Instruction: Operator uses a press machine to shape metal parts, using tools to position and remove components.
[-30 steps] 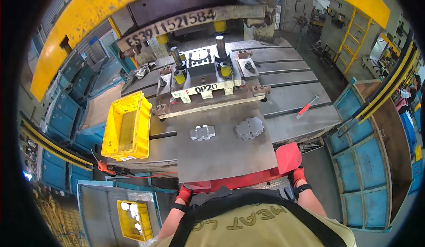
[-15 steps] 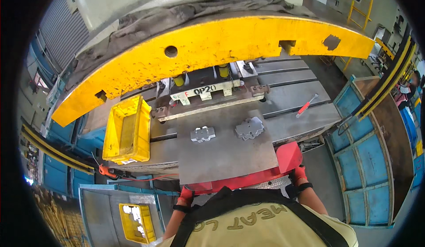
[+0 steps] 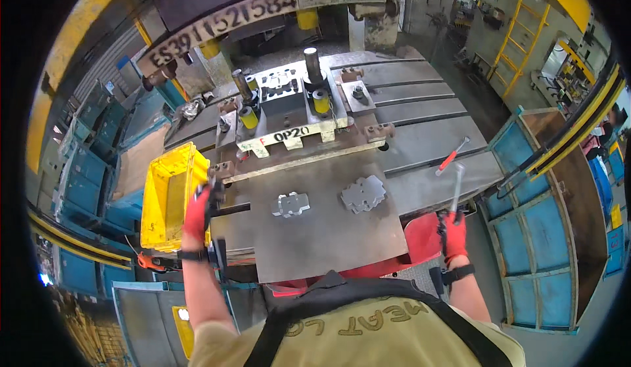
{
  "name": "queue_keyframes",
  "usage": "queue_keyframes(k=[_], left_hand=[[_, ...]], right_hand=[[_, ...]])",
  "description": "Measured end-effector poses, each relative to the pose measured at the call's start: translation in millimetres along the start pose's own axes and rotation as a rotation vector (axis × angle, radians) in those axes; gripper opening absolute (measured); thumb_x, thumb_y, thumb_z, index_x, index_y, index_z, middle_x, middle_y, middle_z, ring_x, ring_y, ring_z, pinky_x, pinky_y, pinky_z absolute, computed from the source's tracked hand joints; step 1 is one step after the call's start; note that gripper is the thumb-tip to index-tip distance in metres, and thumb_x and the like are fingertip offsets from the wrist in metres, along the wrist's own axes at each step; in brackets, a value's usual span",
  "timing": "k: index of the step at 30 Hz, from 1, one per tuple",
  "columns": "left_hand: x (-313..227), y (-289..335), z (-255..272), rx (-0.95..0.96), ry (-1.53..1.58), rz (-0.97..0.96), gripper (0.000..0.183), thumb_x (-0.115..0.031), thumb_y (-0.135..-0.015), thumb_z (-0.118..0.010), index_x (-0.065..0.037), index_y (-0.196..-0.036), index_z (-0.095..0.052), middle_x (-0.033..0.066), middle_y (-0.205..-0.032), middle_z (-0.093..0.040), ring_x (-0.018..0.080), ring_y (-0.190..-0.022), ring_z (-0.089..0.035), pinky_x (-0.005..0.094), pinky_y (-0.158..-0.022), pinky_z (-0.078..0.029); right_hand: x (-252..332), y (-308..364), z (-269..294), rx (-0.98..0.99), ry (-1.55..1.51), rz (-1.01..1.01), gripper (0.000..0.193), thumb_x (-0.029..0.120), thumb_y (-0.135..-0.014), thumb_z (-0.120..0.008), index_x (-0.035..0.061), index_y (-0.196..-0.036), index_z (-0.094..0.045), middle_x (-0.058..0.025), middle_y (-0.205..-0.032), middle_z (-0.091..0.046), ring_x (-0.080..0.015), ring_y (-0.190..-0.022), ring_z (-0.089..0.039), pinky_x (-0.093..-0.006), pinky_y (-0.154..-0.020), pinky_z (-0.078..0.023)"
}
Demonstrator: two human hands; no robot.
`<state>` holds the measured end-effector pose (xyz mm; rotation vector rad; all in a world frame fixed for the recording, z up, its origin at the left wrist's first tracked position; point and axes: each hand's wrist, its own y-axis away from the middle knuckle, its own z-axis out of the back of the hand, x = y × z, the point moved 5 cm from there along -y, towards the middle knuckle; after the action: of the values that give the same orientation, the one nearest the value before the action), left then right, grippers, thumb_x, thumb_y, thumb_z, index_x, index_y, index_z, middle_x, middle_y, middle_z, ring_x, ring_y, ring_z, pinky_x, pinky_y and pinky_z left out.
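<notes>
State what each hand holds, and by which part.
The red-gloved right hand grips a slim, pale, rod-like tool by its lower end. Whether the red-gloved left hand holds anything cannot be told.

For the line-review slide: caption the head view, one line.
Left hand at the yellow bin, right hand gripping a slim tool, two metal parts on the plate.

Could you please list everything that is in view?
Bed: 1, grey, centre
Die: 1, mostly grey, on bed
Plate: 1, grey, bed's front edge
Parts: 2, grey, on plate
Bins: 2, yellow, left
Red tool: 1, red and silver, right
Sheet: 1, red, beside plate
Crates: several, blue, both sides
Ladder: 1, yellow, upper right
Silver tool: 1, silver, right
Left hand: 1, red-black glove, by upper bin
Right hand: 1, red-black glove, holding silver tool
</notes>
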<state>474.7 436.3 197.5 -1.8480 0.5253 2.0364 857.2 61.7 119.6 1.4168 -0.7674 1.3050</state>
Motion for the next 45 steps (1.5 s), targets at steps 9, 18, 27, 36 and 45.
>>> queue_keyframes(k=[9,18,27,36,45], left_hand=[[-83.0,-204.8,-104.6,-0.014,-0.161,-0.287,0.030,-0.023,-0.071,-0.051,-0.002,-0.092,-0.047,0.0066,-0.081,-0.053,0.0126,-0.074,-0.050,0.0244,-0.064,-0.039],[-83.6,-278.2,-119.4,-0.161,-1.126,-0.135,0.043,-0.035,-0.068,-0.049,0.003,-0.089,-0.050,0.0204,-0.092,-0.049,0.0272,-0.088,-0.048,0.0304,-0.071,-0.038],[-124.8,-221.1,-105.5,-0.152,-0.070,-0.379,0.010,-0.015,-0.070,-0.051,-0.006,-0.074,-0.055,-0.0009,-0.061,-0.050,0.0068,-0.050,-0.044,0.0198,-0.044,-0.035],[-49.8,-64.9,-98.2,0.023,-0.068,-0.069,0.009,-0.011,-0.069,-0.051,-0.007,-0.077,-0.055,-0.0027,-0.060,-0.049,0.0041,-0.049,-0.042,0.0184,-0.042,-0.034],[48.7,2.6,-116.0,-0.225,-0.849,-0.105,0.030,-0.011,-0.061,-0.058,-0.005,-0.089,-0.051,0.0108,-0.092,-0.050,0.0225,-0.081,-0.048,0.0298,-0.069,-0.040]], right_hand=[[-18.8,10.7,-77.5,0.500,-0.039,-0.080,0.029,0.009,-0.069,-0.054,0.0044,-0.097,-0.045,0.0028,-0.068,-0.045,-0.0056,-0.057,-0.042,-0.0193,-0.050,-0.038],[-14.0,34.9,-64.4,0.485,0.027,-0.187,0.023,0.013,-0.069,-0.054,0.0034,-0.089,-0.050,0.0034,-0.071,-0.047,-0.0063,-0.064,-0.042,-0.0206,-0.058,-0.037],[-21.5,53.6,-55.6,0.586,0.352,-0.183,0.014,0.019,-0.068,-0.055,0.0065,-0.072,-0.052,0.0035,-0.063,-0.047,-0.0068,-0.058,-0.043,-0.0221,-0.055,-0.036],[0.4,60.0,-66.4,0.920,-0.103,-0.331,0.019,0.025,-0.079,-0.037,0.0080,-0.076,-0.047,0.0006,-0.061,-0.046,-0.0082,-0.051,-0.043,-0.0202,-0.046,-0.036],[16.0,46.5,-102.5,0.826,-0.098,-0.335,0.010,0.018,-0.075,-0.048,0.0085,-0.075,-0.046,0.0016,-0.059,-0.042,-0.0074,-0.049,-0.041,-0.0196,-0.044,-0.035]])
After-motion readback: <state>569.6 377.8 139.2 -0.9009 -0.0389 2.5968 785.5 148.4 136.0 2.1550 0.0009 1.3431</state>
